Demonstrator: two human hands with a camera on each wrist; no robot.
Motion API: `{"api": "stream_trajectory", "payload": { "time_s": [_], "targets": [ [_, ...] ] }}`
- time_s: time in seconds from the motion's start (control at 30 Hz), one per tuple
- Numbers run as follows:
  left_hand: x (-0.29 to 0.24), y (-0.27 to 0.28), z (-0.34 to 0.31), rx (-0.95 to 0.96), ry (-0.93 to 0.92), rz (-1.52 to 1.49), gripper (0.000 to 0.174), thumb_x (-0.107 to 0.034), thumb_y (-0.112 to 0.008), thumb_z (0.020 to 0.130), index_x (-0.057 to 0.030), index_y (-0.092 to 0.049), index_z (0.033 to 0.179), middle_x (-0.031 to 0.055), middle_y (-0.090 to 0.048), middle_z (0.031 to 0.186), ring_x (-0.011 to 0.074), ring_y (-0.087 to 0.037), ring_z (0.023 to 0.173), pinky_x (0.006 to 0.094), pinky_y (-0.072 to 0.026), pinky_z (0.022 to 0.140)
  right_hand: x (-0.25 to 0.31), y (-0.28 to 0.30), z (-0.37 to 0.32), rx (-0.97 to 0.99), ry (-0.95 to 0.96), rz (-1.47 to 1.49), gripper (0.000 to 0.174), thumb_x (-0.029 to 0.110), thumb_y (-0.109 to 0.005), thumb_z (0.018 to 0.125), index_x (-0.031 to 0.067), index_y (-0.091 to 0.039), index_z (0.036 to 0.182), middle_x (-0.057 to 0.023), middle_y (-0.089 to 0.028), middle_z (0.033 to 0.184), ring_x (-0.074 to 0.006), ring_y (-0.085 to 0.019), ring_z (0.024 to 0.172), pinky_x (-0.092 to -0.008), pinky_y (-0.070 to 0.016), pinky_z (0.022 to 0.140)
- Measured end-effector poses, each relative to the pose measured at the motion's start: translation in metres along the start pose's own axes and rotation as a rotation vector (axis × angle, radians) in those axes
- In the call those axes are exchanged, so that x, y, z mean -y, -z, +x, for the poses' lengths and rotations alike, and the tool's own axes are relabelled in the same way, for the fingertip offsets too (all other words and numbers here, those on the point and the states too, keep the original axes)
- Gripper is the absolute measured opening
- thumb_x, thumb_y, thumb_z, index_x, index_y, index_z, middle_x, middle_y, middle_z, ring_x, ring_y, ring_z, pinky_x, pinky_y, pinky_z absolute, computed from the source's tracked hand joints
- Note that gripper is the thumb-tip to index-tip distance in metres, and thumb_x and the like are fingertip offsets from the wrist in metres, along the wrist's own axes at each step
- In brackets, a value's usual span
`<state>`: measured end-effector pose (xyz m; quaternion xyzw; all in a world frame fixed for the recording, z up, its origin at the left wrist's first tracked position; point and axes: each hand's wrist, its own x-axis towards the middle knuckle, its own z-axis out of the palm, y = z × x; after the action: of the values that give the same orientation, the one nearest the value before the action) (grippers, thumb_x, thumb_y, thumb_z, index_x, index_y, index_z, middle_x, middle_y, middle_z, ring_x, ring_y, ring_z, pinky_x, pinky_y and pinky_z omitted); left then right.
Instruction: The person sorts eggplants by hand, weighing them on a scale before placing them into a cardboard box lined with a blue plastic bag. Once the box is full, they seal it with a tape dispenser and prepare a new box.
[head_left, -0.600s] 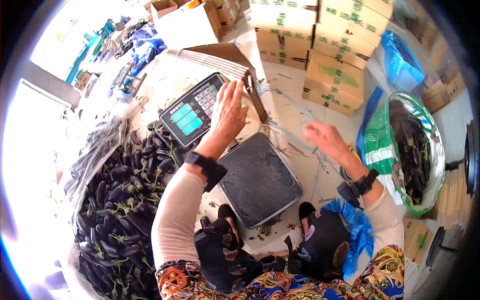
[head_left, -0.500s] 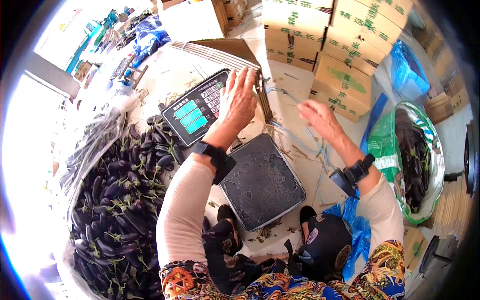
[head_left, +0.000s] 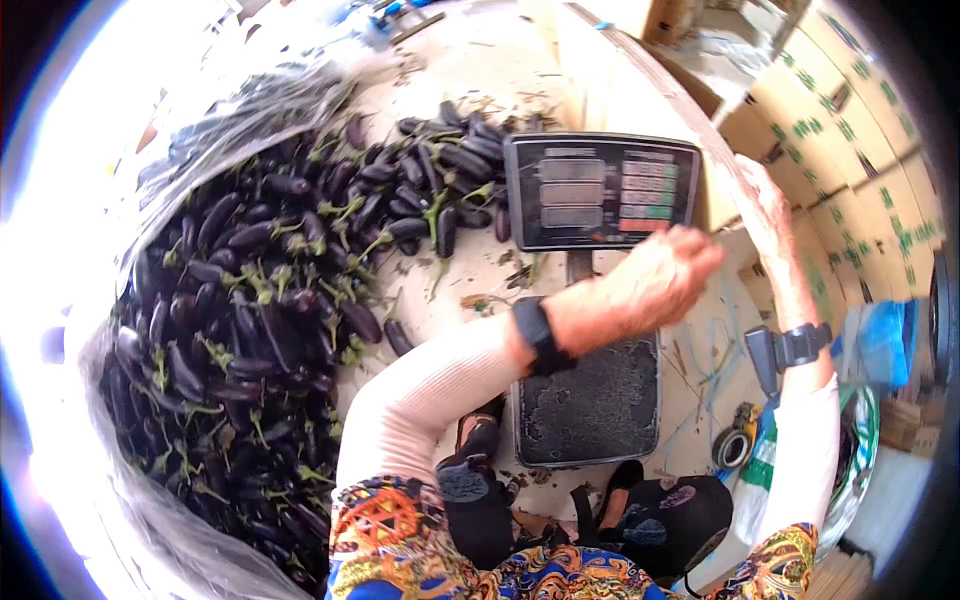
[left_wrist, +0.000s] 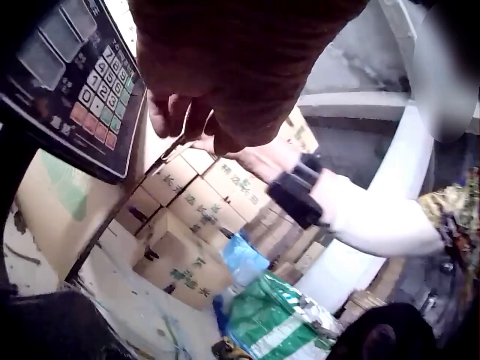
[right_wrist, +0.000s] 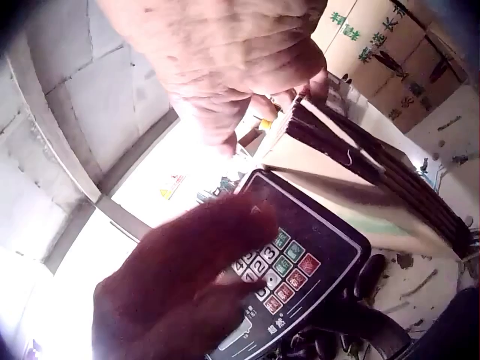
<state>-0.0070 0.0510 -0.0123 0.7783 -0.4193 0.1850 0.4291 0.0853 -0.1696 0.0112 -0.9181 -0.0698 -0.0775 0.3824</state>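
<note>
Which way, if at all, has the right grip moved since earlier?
Yes, leftward to the cardboard: in the head view, the right grip was apart from it and is now at its edge.

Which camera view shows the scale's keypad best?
The left wrist view: the keypad is uncovered, its digits readable. The head view shows it small and blurred; in the right wrist view, the left hand hides part.

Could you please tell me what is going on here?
A person's right hand grips the edge of some folded cardboard behind the scale's display panel. The left hand hovers by the panel, its fingers bent; whether it holds anything is unclear. The visible part of the weighing plate bears no goods, and a heap of eggplants lies alongside.
</note>
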Motion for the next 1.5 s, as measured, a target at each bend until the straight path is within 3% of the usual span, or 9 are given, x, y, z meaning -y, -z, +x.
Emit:
{"api": "stream_trajectory", "payload": {
  "time_s": [0.1, 0.3, 0.43, 0.77, 0.93, 1.03, 1.17, 1.27, 1.5],
  "targets": [
    [-0.017, 0.05, -0.073, 0.244, 0.204, -0.287, 0.032, -0.005, -0.066, 0.083, -0.0001, -0.058, 0.114, 0.0182, -0.062, 0.085, 0.0362, -0.064, 0.077, 0.0432, -0.0533, 0.067, 0.02, -0.01, -0.002, -0.037, -0.027, -0.199, 0.054, 0.04, -0.06, 0.092, 0.0158, -0.048, 0.139, -0.0137, -0.063, 0.125, -0.03, -0.063, 0.111, -0.04, -0.048, 0.096],
    [0.057, 0.066, -0.254, -0.018, 0.998, 0.016, 0.026, -0.01, -0.064, 0.086, -0.001, -0.063, 0.11, 0.0163, -0.068, 0.095, 0.03, -0.067, 0.083, 0.0375, -0.0537, 0.077, 0.01, -0.013, 0.007, -0.055, 0.026, -0.451, 0.051, 0.039, -0.06, 0.093, 0.0192, -0.046, 0.139, -0.0167, -0.063, 0.124, -0.0342, -0.062, 0.111, -0.0424, -0.048, 0.094],
    [0.1, 0.053, -0.313, -0.11, 1.001, 0.232, 0.031, -0.013, -0.065, 0.083, -0.0015, -0.062, 0.111, 0.0187, -0.065, 0.095, 0.0357, -0.063, 0.088, 0.0421, -0.0511, 0.081, 0.025, -0.012, 0.02, 0.011, -0.169, -0.428, 0.06, 0.052, -0.059, 0.091, 0.0122, -0.049, 0.134, -0.0166, -0.066, 0.116, -0.0346, -0.062, 0.109, -0.0444, -0.0472, 0.092],
    [0.213, 0.09, -0.234, -0.152, 0.742, 0.416, 0.044, -0.013, -0.07, 0.079, -0.0071, -0.052, 0.118, 0.0165, -0.053, 0.11, 0.0386, -0.053, 0.103, 0.0483, -0.0473, 0.084, 0.145, -0.086, 0.001, -0.092, 0.673, -0.646, 0.036, 0.025, -0.059, 0.096, 0.0028, -0.057, 0.125, -0.0176, -0.054, 0.133, -0.0328, -0.05, 0.125, -0.0432, -0.0367, 0.109],
    [0.285, 0.121, -0.158, -0.016, 0.726, 0.561, 0.053, -0.024, -0.072, 0.08, -0.0086, -0.052, 0.126, 0.0173, -0.057, 0.118, 0.0388, -0.054, 0.11, 0.0483, -0.0481, 0.089, 0.161, -0.132, -0.059, 0.237, 0.982, -0.183, 0.017, 0.016, -0.074, 0.081, 0.0074, -0.059, 0.081, -0.0036, -0.06, 0.078, -0.0189, -0.061, 0.069, -0.026, -0.0493, 0.061],
    [0.336, 0.124, -0.139, 0.007, 0.715, 0.589, 0.054, -0.031, -0.071, 0.082, -0.0117, -0.051, 0.128, 0.0127, -0.055, 0.121, 0.0344, -0.05, 0.118, 0.0512, -0.0442, 0.092, 0.139, -0.164, -0.104, 0.741, 0.688, -0.178, 0.022, 0.02, -0.076, 0.075, 0.0077, -0.058, 0.078, -0.0032, -0.048, 0.066, -0.021, -0.055, 0.061, -0.0316, -0.0465, 0.057],
    [0.379, 0.121, -0.111, 0.136, 0.744, 0.6, 0.053, -0.041, -0.065, 0.087, -0.0109, -0.053, 0.129, 0.0103, -0.054, 0.13, 0.0327, -0.045, 0.127, 0.0506, -0.0403, 0.098, 0.063, -0.209, -0.128, 0.749, 0.261, -0.25, 0.032, 0.019, -0.075, 0.08, 0.0014, -0.063, 0.103, -0.0144, -0.062, 0.099, -0.0332, -0.062, 0.089, -0.0413, -0.0514, 0.078],
    [0.406, 0.109, -0.096, 0.363, 0.719, 0.643, 0.06, -0.053, -0.06, 0.088, -0.0125, -0.054, 0.131, 0.0098, -0.053, 0.136, 0.0305, -0.041, 0.132, 0.0507, -0.0352, 0.102, 0.031, -0.246, -0.119, 0.569, 0.446, -0.395, 0.041, 0.024, -0.071, 0.084, 0.0, -0.06, 0.115, -0.0176, -0.06, 0.112, -0.036, -0.058, 0.106, -0.044, -0.0472, 0.091],
    [0.438, 0.085, -0.087, 0.604, 0.584, 0.685, 0.062, -0.065, -0.06, 0.08, -0.0092, -0.07, 0.106, 0.0099, -0.059, 0.114, 0.0275, -0.05, 0.117, 0.046, -0.0336, 0.101, 0.002, -0.294, -0.138, 0.565, 0.055, -0.373, 0.039, 0.031, -0.069, 0.084, 0.002, -0.062, 0.109, -0.0158, -0.061, 0.111, -0.0347, -0.056, 0.11, -0.0452, -0.0453, 0.096]
  ]
}}
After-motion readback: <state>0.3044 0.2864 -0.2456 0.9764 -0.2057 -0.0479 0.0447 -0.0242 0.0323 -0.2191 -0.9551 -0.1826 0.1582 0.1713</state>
